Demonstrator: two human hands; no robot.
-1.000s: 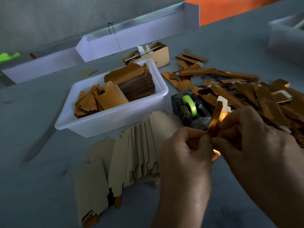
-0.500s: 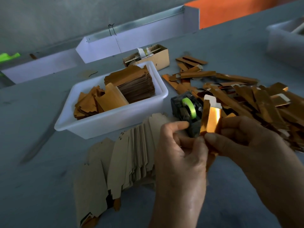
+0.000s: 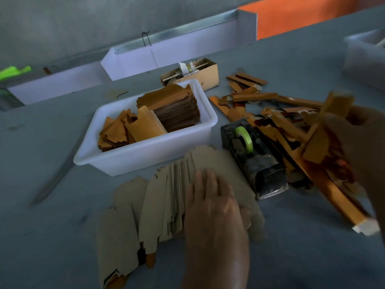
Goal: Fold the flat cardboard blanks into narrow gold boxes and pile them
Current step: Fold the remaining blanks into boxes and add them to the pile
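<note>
We can read no text, label or number anywhere; the blurred view may hide small print.

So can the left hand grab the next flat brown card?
Probably yes. The left hand already lies with straight fingers on the fanned row of flat blanks, nothing covers them, and the tape dispenser sits off beside them.

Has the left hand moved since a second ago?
Yes. The left hand left the gold box and dropped toward the viewer, onto the fanned flat blanks in front of the white tub.
</note>
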